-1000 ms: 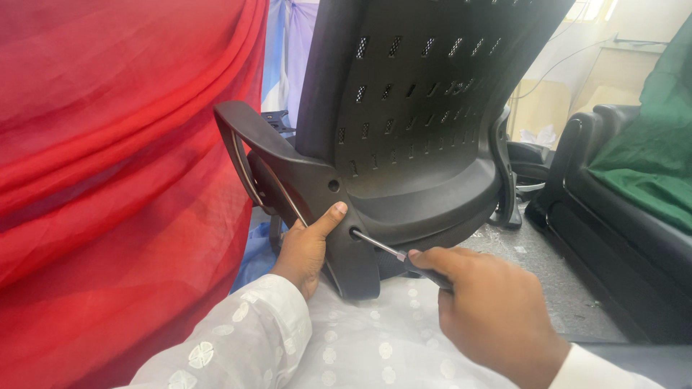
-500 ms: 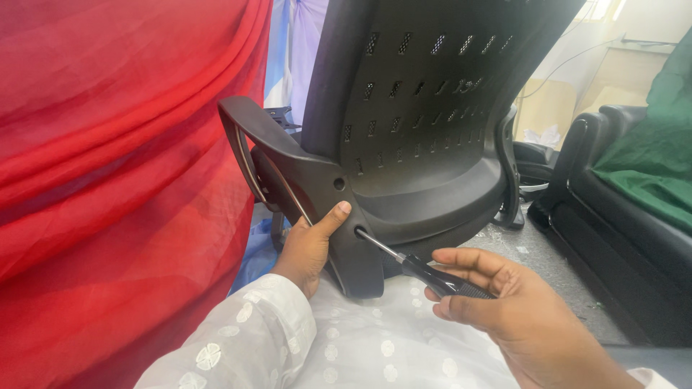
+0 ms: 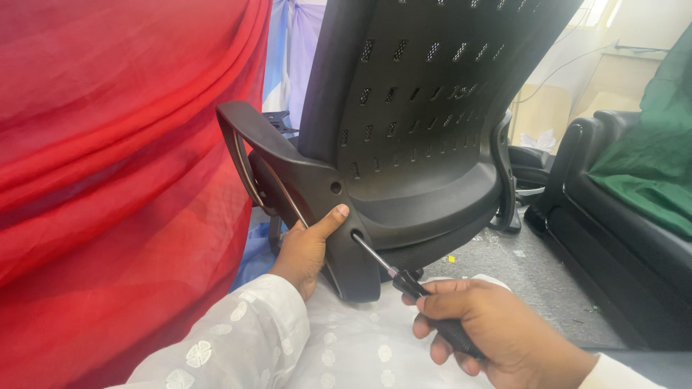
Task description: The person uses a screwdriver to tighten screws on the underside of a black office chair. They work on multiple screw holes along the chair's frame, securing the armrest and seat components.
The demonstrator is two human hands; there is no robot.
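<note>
Right hand (image 3: 490,324) gripped screwdriver (image 3: 418,292), tip in lower hole of chair (image 3: 432,144) armrest (image 3: 288,173), centre frame. Left hand (image 3: 310,248) clasped the bracket; upper hole looked empty, so prob. still fastening.

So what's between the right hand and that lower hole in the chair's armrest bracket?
In the head view, only the screwdriver: its metal shaft runs from the black handle in the right hand up into the lower hole. The left hand steadies the armrest bracket beside it.
</note>
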